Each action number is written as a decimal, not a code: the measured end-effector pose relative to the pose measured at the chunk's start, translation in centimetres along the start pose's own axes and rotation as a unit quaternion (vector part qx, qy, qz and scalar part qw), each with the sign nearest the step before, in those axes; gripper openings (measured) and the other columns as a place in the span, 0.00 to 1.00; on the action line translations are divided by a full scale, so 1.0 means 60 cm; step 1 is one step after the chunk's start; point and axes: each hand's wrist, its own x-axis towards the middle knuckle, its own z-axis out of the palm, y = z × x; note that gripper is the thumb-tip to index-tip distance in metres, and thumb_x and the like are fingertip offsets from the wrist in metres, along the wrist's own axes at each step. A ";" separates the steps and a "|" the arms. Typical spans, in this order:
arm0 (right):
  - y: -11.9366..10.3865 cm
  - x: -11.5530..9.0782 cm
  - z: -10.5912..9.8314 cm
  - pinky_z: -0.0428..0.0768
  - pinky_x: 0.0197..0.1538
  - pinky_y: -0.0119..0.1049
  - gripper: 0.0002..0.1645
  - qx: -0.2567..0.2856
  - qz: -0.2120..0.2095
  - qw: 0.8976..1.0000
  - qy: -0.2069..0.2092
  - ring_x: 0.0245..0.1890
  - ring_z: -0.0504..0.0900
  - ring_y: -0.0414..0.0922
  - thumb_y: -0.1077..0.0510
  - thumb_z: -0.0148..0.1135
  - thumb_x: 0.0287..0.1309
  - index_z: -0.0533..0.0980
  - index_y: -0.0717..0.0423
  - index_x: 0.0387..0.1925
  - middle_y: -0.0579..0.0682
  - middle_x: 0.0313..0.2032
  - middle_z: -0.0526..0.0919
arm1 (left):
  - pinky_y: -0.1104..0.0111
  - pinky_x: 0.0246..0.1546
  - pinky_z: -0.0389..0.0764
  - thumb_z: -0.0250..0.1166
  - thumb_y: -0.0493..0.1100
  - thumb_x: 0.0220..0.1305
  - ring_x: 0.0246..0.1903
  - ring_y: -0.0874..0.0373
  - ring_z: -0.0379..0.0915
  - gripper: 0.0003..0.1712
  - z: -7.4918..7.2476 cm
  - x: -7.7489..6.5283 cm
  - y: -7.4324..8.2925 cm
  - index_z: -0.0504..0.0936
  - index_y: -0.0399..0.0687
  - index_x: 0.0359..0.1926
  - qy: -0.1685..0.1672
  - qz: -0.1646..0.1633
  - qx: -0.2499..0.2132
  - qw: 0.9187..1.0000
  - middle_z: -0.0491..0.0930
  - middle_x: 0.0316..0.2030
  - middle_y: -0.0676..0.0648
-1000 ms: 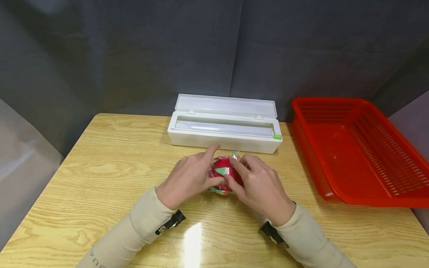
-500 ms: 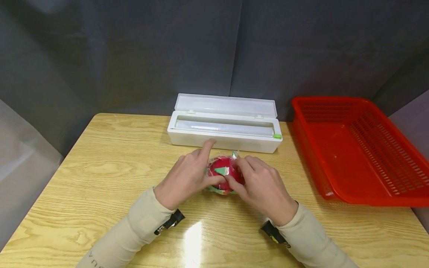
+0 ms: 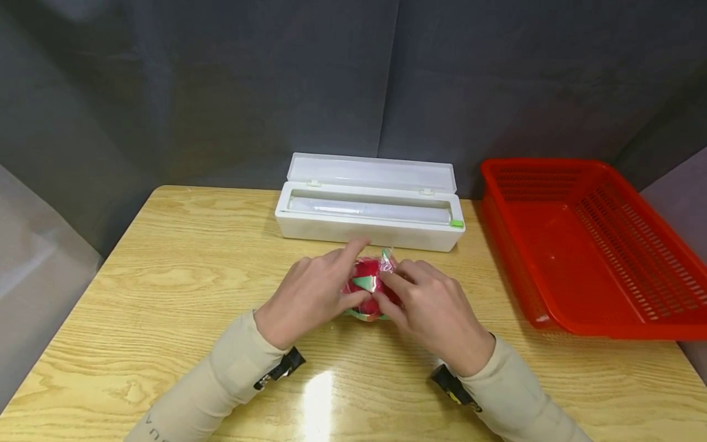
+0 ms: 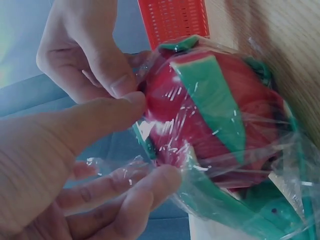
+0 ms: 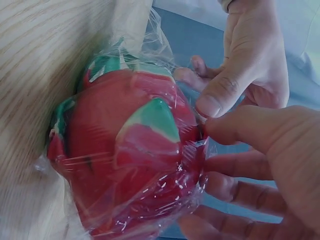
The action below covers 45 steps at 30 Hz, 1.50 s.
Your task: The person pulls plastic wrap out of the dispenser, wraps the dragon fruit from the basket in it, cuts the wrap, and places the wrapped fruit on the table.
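A red dragon fruit with green scales (image 3: 364,283), likely a model, lies on the table between my hands, wrapped in clear cling film (image 5: 157,32). In the head view my left hand (image 3: 312,291) is at its left side, thumb on the near face and index finger stretched over the far side. My right hand (image 3: 433,301) is on the right, its thumb and bent index finger pinching film against the fruit. Both thumb tips nearly meet. The left wrist view shows loose film between my left fingers (image 4: 162,182) and thumb. Parts of the fruit are hidden behind the hands.
Behind the hands stands a white cling film box (image 3: 364,232) with its lid (image 3: 371,172) raised and a film roll (image 3: 370,210) inside. A red plastic basket (image 3: 513,270) stands at the right. Dark cloth (image 3: 265,80) hangs behind the wooden table (image 3: 182,264).
My left hand lifted slightly off to the left half a second ago and is now back closer over the fruit. My right fingers have shifted a little, showing more crinkled film at the far right.
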 end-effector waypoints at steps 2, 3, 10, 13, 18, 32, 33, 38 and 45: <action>-0.001 0.000 -0.001 0.87 0.30 0.35 0.15 -0.004 -0.002 1.000 -0.001 0.28 0.82 0.45 0.53 0.80 0.52 0.88 0.58 0.37 0.51 0.30 0.85 | 0.80 0.20 0.74 0.79 0.52 0.57 0.22 0.62 0.78 0.43 0.000 0.000 0.001 0.68 0.45 0.67 0.003 0.011 0.006 1.000 0.87 0.34 0.49; -0.001 0.000 -0.002 0.87 0.30 0.36 0.15 -0.006 -0.002 1.000 -0.003 0.29 0.82 0.46 0.52 0.80 0.52 0.88 0.58 0.37 0.51 0.30 0.86 | 0.79 0.20 0.75 0.79 0.51 0.57 0.23 0.62 0.79 0.43 0.001 -0.001 0.001 0.68 0.45 0.67 0.004 0.015 0.007 1.000 0.87 0.35 0.48; -0.001 0.000 0.000 0.88 0.32 0.38 0.16 -0.011 -0.004 1.000 -0.003 0.31 0.85 0.47 0.52 0.79 0.53 0.87 0.59 0.38 0.53 0.32 0.87 | 0.80 0.20 0.74 0.79 0.50 0.57 0.22 0.62 0.79 0.45 0.002 0.000 0.000 0.67 0.44 0.70 0.003 0.021 -0.001 1.000 0.88 0.37 0.47; -0.001 0.000 0.001 0.88 0.31 0.37 0.16 -0.008 -0.003 1.000 -0.001 0.30 0.84 0.47 0.53 0.79 0.53 0.87 0.59 0.38 0.53 0.32 0.87 | 0.79 0.21 0.76 0.79 0.50 0.58 0.24 0.61 0.80 0.44 0.000 0.000 -0.002 0.67 0.46 0.70 -0.008 0.023 -0.008 1.000 0.88 0.38 0.48; -0.001 0.000 0.001 0.87 0.30 0.36 0.15 -0.005 0.004 1.000 -0.004 0.29 0.82 0.46 0.54 0.79 0.53 0.87 0.59 0.38 0.52 0.31 0.85 | 0.82 0.18 0.70 0.72 0.45 0.63 0.20 0.65 0.72 0.39 -0.005 0.001 -0.004 0.66 0.50 0.71 -0.032 0.031 -0.034 0.998 0.83 0.33 0.51; -0.001 0.001 0.002 0.87 0.30 0.35 0.15 -0.008 0.007 1.000 -0.006 0.29 0.82 0.46 0.54 0.78 0.54 0.87 0.59 0.40 0.52 0.31 0.86 | 0.83 0.21 0.72 0.64 0.25 0.62 0.18 0.65 0.69 0.43 -0.020 0.000 -0.009 0.65 0.54 0.75 -0.079 0.032 -0.062 0.994 0.85 0.34 0.50; -0.001 0.001 0.002 0.87 0.30 0.35 0.15 -0.007 0.007 1.000 -0.005 0.29 0.82 0.46 0.54 0.78 0.54 0.87 0.59 0.40 0.52 0.30 0.86 | 0.83 0.20 0.71 0.63 0.25 0.61 0.18 0.64 0.68 0.44 -0.020 0.000 -0.010 0.64 0.55 0.75 -0.077 0.033 -0.061 0.995 0.84 0.32 0.51; -0.001 0.001 0.003 0.85 0.27 0.33 0.14 -0.003 0.004 1.000 -0.003 0.27 0.80 0.44 0.54 0.77 0.54 0.87 0.59 0.39 0.51 0.30 0.85 | 0.82 0.23 0.74 0.65 0.29 0.66 0.19 0.67 0.70 0.43 -0.018 0.000 -0.015 0.62 0.60 0.77 -0.071 0.037 -0.073 0.994 0.82 0.30 0.53; -0.001 0.002 0.001 0.86 0.28 0.33 0.13 -0.001 0.010 1.000 -0.016 0.27 0.80 0.44 0.53 0.76 0.56 0.87 0.57 0.39 0.50 0.30 0.84 | 0.79 0.33 0.83 0.74 0.40 0.64 0.28 0.65 0.81 0.44 -0.013 0.002 -0.017 0.64 0.60 0.77 -0.061 0.037 -0.096 0.993 0.89 0.41 0.53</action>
